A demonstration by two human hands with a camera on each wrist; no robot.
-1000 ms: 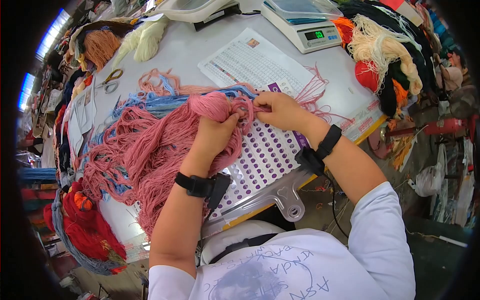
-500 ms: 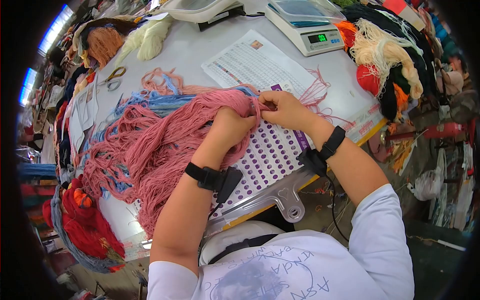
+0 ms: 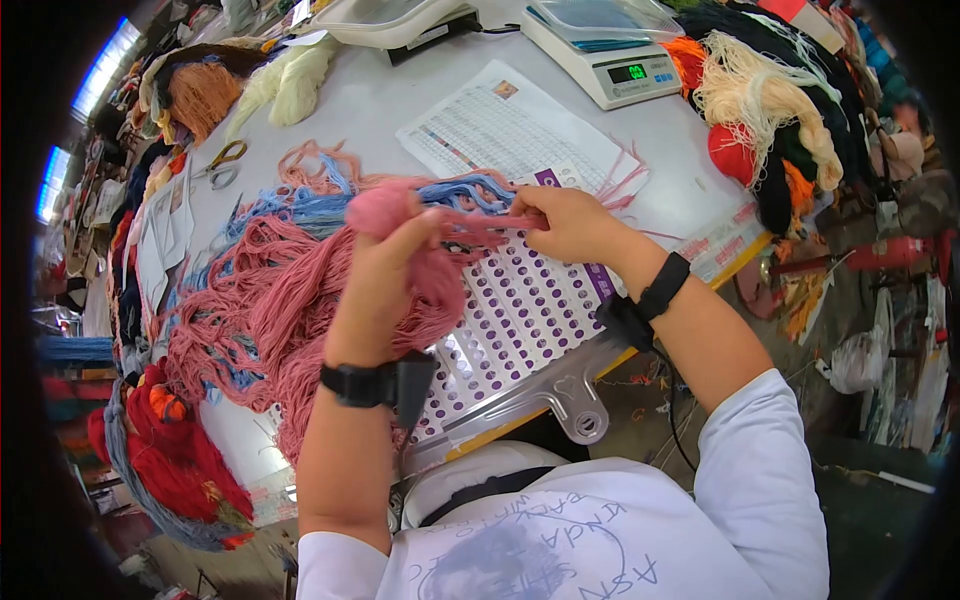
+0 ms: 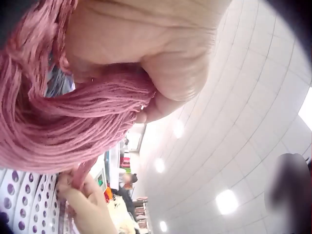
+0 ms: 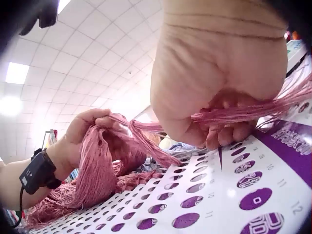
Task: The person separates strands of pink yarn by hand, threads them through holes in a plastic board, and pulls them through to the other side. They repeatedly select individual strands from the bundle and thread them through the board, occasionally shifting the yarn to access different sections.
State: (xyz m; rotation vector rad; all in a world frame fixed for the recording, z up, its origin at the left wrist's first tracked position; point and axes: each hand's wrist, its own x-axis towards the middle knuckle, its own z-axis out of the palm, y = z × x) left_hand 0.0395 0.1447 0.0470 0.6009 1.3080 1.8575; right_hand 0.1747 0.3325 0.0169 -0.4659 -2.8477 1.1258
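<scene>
Pink yarn (image 3: pixel 290 300) lies in a large loose heap on the left half of the table, with blue yarn (image 3: pixel 310 203) behind and under it. My left hand (image 3: pixel 385 285) grips a thick pink bundle (image 4: pixel 92 117) near the heap's top, its fingers curled round the strands. To the right, my right hand (image 3: pixel 575 225) pinches the pink strands (image 5: pixel 234 114) that stretch between both hands. Loose ends trail out past it. Beneath the hands is a white card with rows of purple-rimmed holes (image 3: pixel 530 310).
A printed chart (image 3: pixel 500 125) lies behind the hands, scissors (image 3: pixel 222 165) at the back left. A digital scale (image 3: pixel 625 75) stands at the back right beside cream yarn (image 3: pixel 760 100). Red yarn (image 3: pixel 185 455) hangs at the front left; a clear clip-shaped hanger (image 3: pixel 575 400) is at the front edge.
My left hand has moved left and away from the right one, carrying the pink bundle. The strands between the hands are now stretched out. My right hand has barely moved.
</scene>
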